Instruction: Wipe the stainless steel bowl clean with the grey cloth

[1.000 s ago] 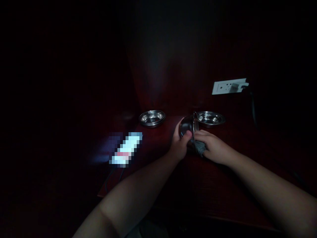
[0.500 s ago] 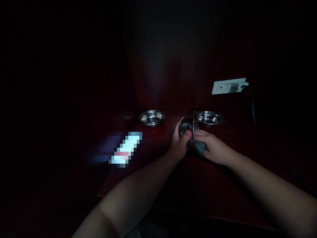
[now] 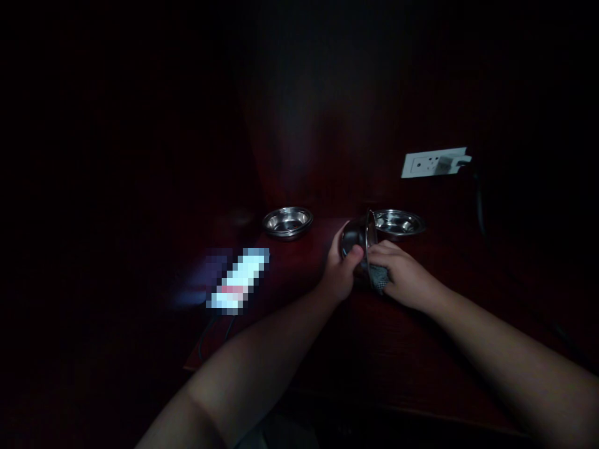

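A shiny metal bowl [image 3: 354, 237] is tipped on its side above the dark red table, its opening facing right. My left hand [image 3: 341, 268] grips it from the left, thumb pressed on the outer wall. My right hand [image 3: 402, 274] is closed on a dark checked cloth [image 3: 379, 277], with its fingers reaching inside the bowl's rim. The fingertips in the bowl are partly hidden. Behind the held bowl, to the right, lies a metal bowl [image 3: 397, 222]. Farther left sits what looks like a small stack of metal bowls [image 3: 287, 222].
A lit, blurred-out phone-like screen [image 3: 241, 280] lies at the left with a thin cable [image 3: 201, 343] by it. On the back wall is a white socket plate [image 3: 423, 164] with a plug and a hanging dark cord [image 3: 480, 206]. The surroundings are very dark.
My right hand has shifted slightly at the bowl's rim, its knuckles a little higher, and the cloth has moved with it. My left hand keeps its hold on the bowl.
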{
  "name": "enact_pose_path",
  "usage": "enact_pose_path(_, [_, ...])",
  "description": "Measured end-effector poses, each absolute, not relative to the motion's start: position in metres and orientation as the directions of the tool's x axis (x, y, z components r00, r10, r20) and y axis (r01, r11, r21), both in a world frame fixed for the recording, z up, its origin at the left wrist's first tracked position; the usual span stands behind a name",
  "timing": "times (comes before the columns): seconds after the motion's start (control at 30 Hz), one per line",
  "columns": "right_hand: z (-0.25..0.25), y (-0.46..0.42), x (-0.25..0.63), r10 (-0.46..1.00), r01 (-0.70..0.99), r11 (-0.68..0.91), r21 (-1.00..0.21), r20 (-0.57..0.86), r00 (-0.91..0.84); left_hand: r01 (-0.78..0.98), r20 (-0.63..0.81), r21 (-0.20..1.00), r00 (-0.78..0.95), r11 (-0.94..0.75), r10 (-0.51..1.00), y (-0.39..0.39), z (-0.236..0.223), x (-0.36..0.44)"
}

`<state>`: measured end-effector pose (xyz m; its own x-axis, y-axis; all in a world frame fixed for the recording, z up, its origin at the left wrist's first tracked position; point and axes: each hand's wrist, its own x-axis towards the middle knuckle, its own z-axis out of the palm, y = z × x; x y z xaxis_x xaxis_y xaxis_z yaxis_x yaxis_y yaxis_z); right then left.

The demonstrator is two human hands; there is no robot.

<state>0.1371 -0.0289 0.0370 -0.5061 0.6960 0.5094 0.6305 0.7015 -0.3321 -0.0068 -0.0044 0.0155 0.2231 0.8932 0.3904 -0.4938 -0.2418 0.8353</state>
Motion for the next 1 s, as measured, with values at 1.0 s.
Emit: enact_pose_path(1.0, [0.048,-0.039,0.140,0.713,0.688,0.480,-0.544,0.699,0.055,-0.482,0.360,0.852,0.256,-0.204,0.897,-0.004,0.015,-0.007])
